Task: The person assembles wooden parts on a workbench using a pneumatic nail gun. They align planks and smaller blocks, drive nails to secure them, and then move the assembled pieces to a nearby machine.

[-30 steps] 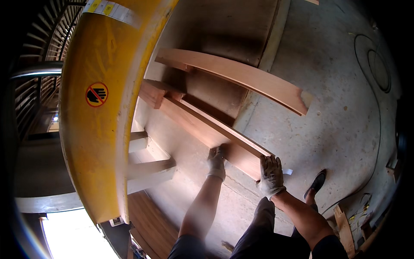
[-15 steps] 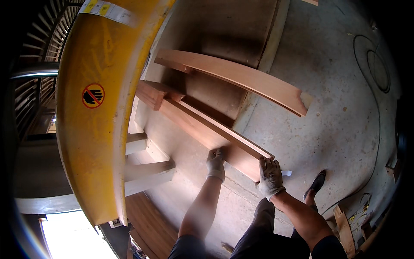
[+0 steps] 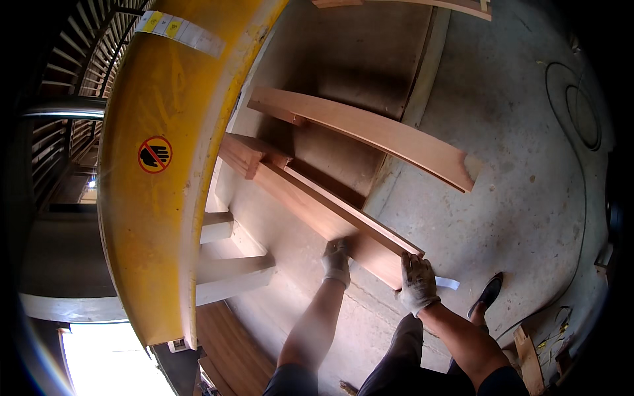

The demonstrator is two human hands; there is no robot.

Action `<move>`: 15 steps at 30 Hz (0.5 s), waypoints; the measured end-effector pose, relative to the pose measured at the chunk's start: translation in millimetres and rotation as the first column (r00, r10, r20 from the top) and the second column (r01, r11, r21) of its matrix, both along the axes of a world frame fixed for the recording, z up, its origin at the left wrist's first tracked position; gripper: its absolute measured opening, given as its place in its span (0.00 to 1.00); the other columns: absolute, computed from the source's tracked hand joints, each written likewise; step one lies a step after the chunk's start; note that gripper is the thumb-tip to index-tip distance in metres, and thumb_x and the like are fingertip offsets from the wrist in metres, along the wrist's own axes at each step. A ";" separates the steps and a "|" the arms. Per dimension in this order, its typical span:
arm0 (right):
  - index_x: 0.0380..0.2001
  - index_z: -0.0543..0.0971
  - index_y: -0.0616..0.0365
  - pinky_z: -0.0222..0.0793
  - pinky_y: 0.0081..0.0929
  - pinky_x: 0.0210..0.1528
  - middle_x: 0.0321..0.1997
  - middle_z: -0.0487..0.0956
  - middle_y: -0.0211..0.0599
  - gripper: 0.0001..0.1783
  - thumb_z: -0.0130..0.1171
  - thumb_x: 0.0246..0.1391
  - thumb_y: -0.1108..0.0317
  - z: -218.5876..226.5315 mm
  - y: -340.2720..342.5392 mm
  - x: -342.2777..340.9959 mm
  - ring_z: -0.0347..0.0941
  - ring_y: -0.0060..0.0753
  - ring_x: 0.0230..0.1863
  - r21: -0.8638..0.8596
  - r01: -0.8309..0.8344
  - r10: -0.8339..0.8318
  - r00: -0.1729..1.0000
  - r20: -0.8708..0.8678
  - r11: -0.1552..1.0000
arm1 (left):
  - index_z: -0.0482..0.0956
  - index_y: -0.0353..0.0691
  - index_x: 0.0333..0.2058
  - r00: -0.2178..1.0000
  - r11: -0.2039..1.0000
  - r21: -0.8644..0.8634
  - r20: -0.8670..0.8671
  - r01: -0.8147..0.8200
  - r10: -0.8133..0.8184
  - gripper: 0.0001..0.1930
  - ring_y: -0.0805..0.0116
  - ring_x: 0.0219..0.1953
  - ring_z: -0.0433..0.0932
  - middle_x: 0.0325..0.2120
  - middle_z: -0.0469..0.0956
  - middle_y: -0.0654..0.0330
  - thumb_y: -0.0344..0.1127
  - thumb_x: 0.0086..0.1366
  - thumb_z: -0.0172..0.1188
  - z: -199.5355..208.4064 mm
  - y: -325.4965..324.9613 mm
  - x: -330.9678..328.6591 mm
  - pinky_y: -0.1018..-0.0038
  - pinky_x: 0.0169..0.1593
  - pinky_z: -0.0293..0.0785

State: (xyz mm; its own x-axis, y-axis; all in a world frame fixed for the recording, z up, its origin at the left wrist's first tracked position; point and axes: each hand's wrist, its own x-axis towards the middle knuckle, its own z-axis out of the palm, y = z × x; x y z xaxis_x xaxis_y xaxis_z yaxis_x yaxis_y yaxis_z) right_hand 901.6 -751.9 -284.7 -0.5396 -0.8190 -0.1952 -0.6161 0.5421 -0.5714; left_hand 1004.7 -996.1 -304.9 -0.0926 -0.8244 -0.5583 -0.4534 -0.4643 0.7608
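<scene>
Both gloved hands, left hand (image 3: 337, 259) and right hand (image 3: 417, 282), stay clamped on the plank's (image 3: 317, 201) near end; I see it barely shifting.

- Your left hand (image 3: 337, 259) is blurred; its grip cannot be told.
- The upper plank (image 3: 403, 5) is cut off by the top edge.
- The yellow guard (image 3: 165, 165) hides the long board's (image 3: 310, 201) far end.

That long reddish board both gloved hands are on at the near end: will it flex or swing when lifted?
The long reddish board looks thick and straight, so probably stiff. Its length suggests weight, likely levering down beyond the left hand and right hand. Flat faces: unlikely to roll.
</scene>
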 end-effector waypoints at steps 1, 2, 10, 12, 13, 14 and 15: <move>0.70 0.63 0.67 0.62 0.51 0.73 0.64 0.74 0.54 0.61 0.81 0.32 0.56 -1.3 3.3 0.4 0.71 0.54 0.66 -0.005 -0.002 0.002 1.000 -0.012 1.000 | 0.81 0.42 0.53 1.000 1.000 0.016 -0.016 -0.010 0.010 0.10 0.73 0.47 0.77 0.46 0.80 0.65 0.37 0.78 0.60 1.6 4.5 -1.7 0.73 0.49 0.77; 0.70 0.63 0.67 0.63 0.50 0.72 0.64 0.73 0.54 0.61 0.81 0.32 0.55 -2.6 6.9 2.0 0.71 0.54 0.66 -0.006 0.004 -0.004 1.000 -0.026 1.000 | 0.80 0.40 0.54 0.999 0.999 0.032 -0.031 -0.022 0.023 0.11 0.73 0.47 0.76 0.47 0.80 0.64 0.35 0.78 0.59 4.0 8.7 -3.6 0.74 0.51 0.75; 0.70 0.62 0.68 0.64 0.49 0.71 0.64 0.72 0.59 0.61 0.81 0.34 0.57 -10.2 8.2 2.7 0.70 0.55 0.67 -0.019 0.007 -0.008 0.999 -0.036 1.000 | 0.82 0.40 0.52 0.999 0.999 -0.026 -0.007 0.040 -0.041 0.09 0.72 0.47 0.76 0.44 0.82 0.64 0.35 0.78 0.59 -10.0 8.4 1.7 0.72 0.52 0.75; 0.70 0.62 0.68 0.64 0.49 0.71 0.64 0.72 0.57 0.60 0.80 0.34 0.58 -9.4 6.3 2.5 0.70 0.56 0.67 -0.022 0.015 -0.015 1.000 -0.006 1.000 | 0.82 0.42 0.52 0.998 0.997 -0.048 0.011 0.061 -0.061 0.10 0.73 0.47 0.77 0.44 0.82 0.64 0.36 0.78 0.60 -14.4 5.1 5.7 0.73 0.51 0.77; 0.70 0.63 0.68 0.64 0.49 0.71 0.64 0.72 0.57 0.60 0.80 0.34 0.58 -9.3 5.7 2.4 0.70 0.56 0.67 -0.024 0.019 -0.019 1.000 0.009 1.000 | 0.82 0.43 0.52 0.997 0.995 -0.064 0.021 0.078 -0.077 0.10 0.73 0.45 0.78 0.44 0.82 0.65 0.37 0.78 0.60 -18.8 2.0 8.6 0.73 0.49 0.78; 0.70 0.63 0.69 0.64 0.49 0.71 0.65 0.72 0.57 0.61 0.81 0.33 0.56 -12.7 6.2 3.8 0.69 0.56 0.68 -0.024 0.017 -0.017 1.000 -0.009 1.000 | 0.83 0.44 0.52 0.995 0.993 -0.076 0.032 0.093 -0.091 0.10 0.74 0.44 0.78 0.44 0.82 0.66 0.38 0.78 0.60 -23.0 1.2 12.2 0.73 0.47 0.79; 0.70 0.63 0.69 0.63 0.50 0.71 0.65 0.72 0.58 0.63 0.81 0.32 0.53 -17.6 5.4 5.4 0.68 0.57 0.69 -0.024 0.014 -0.014 1.000 -0.028 1.000 | 0.83 0.45 0.52 0.995 0.991 -0.091 0.031 0.100 -0.097 0.10 0.73 0.45 0.79 0.44 0.82 0.66 0.39 0.77 0.61 -27.2 -0.1 15.6 0.73 0.47 0.80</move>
